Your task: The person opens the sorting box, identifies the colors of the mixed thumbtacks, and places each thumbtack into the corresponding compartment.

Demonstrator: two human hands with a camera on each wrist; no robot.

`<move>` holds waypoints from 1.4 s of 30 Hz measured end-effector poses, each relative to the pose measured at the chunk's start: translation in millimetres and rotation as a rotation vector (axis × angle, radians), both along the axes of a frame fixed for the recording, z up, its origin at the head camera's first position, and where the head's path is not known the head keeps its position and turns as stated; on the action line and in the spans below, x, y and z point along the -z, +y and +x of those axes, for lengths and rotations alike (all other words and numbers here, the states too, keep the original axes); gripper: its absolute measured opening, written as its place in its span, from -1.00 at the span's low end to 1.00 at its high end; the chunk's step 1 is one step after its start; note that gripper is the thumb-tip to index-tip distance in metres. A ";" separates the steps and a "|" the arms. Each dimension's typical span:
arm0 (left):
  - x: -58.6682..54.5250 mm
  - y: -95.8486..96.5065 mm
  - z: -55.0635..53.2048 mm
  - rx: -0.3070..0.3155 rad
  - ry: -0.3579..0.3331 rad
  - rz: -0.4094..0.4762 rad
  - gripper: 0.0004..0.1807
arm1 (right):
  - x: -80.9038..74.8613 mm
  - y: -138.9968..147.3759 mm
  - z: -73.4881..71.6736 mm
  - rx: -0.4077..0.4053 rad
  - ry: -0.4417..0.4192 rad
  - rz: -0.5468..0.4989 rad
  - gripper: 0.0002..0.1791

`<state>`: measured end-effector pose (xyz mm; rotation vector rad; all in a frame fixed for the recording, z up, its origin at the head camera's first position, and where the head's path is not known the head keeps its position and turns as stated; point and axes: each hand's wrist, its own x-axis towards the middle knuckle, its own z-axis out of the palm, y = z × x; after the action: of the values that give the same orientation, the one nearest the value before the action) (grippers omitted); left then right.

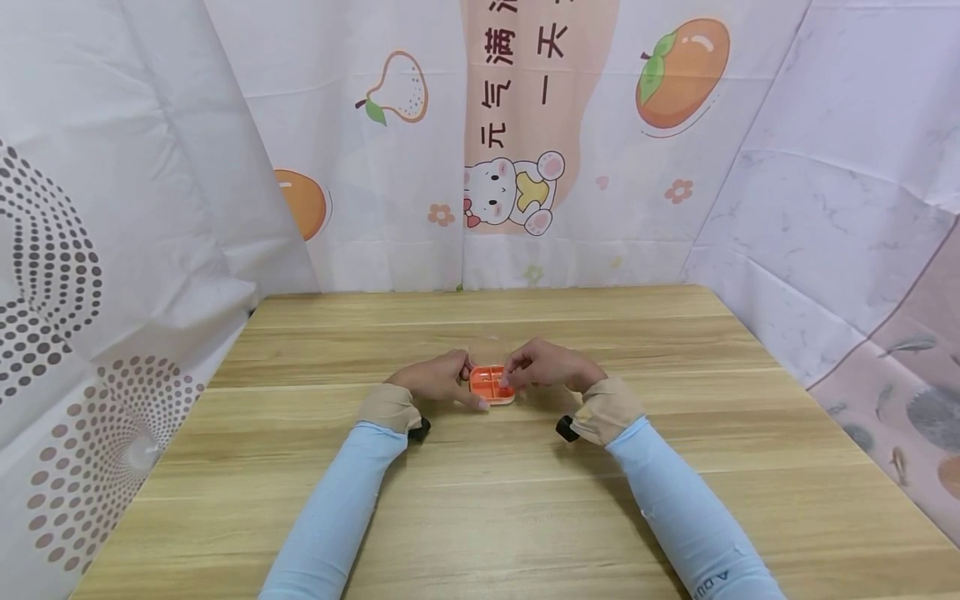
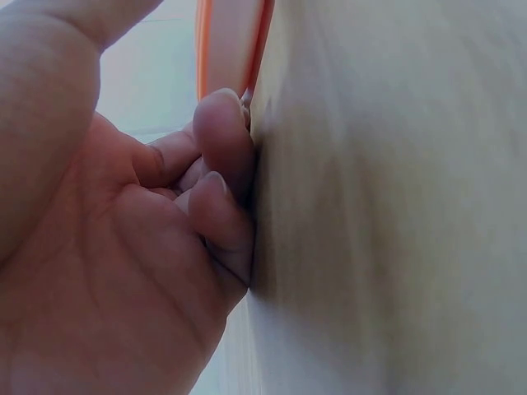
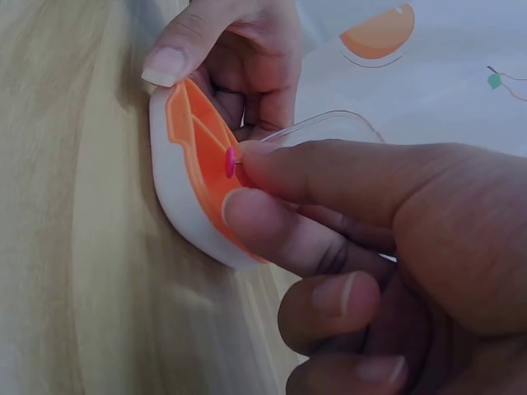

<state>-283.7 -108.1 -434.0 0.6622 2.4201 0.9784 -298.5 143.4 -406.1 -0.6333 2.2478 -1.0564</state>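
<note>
A small orange box with a white outer shell and divided compartments sits on the table, its clear lid raised at the far side. My left hand holds the box at its left side, thumb along the near edge and the other fingers curled at the back. My right hand is over the right-hand compartments. Between its thumb and index finger it pinches a pink stud with a flat round head and thin metal post. Tiny pieces show inside the box in the head view, too small to name.
The wood-grain table spreads around the box on all sides. Printed curtains hang behind the table and along both sides. A black wrist camera sits under the right wrist, another under the left.
</note>
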 end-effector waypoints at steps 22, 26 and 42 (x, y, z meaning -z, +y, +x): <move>0.0 -0.3 0.2 0.002 -0.004 0.014 -0.35 | 2.2 -3.7 2.6 -0.087 0.073 0.016 -0.94; 1.9 -0.5 -1.0 0.008 0.000 0.011 -0.35 | 4.8 -2.6 1.1 -0.093 0.070 0.007 -0.93; -1.3 0.1 2.9 -0.014 0.003 -0.003 -0.31 | 5.4 35.8 -21.1 0.360 -0.114 -0.178 -0.40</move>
<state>-280.8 -108.0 -432.7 0.6472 2.4318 0.9799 -319.6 179.2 -411.5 -0.2320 2.2324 -1.4408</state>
